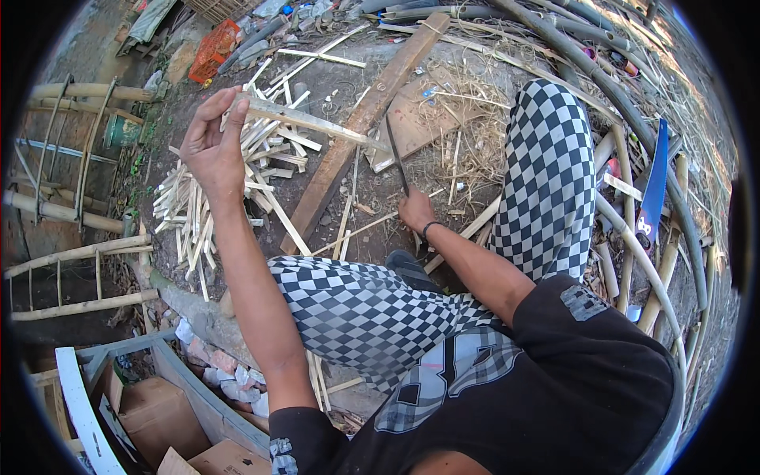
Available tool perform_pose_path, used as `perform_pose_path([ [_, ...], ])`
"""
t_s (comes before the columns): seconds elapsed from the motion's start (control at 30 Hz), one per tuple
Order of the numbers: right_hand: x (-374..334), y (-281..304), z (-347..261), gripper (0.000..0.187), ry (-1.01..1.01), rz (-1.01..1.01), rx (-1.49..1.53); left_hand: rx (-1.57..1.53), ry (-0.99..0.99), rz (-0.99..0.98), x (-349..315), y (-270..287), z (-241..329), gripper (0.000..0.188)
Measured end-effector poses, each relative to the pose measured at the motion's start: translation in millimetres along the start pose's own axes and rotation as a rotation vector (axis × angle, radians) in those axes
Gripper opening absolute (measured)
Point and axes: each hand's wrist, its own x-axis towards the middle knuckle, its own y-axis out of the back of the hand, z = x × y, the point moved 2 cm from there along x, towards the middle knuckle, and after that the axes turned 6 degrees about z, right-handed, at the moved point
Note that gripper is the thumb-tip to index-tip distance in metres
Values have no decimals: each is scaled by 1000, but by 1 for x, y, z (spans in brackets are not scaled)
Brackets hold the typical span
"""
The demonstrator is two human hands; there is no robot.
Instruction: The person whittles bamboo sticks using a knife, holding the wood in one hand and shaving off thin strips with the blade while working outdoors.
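My left hand (218,142) is raised at the upper left, its fingers closed on one end of a long pale split-wood strip (313,123), which looks like bamboo. The strip slants down to the right, and its far end meets the blade of a long dark knife (400,168). My right hand (416,212), a dark band at its wrist, grips the knife's handle with the blade pointing away from me. Below the strip a thick brown plank (323,186) lies slanting across the ground. Many cut strips (190,210) are heaped beside the left forearm.
A brown board (419,127) and curly shavings (479,158) lie beyond the knife. A blue saw (654,186) and long poles (697,237) are at the right. An orange crate (214,49) stands far left; cardboard boxes (162,416) sit in a wooden frame at the lower left.
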Motion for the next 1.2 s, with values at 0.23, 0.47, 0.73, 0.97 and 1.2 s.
perform_pose_path([
  [0.23,0,75,-90,26,144,310,272,-12,-8,-67,2,-19,2,17],
  [0.47,-87,188,-232,19,699,254,239,7,-58,-77,-3,-34,25,14],
  [0.73,-65,174,-199,15,519,115,164,70,-82,-79,-9,-32,21,15],
  [0.97,-55,159,-191,17,604,170,309,83,-86,-64,-8,-34,21,15],
  [1.2,-80,175,-215,20,591,107,194,128,-124,-34,-14,-21,21,16],
])
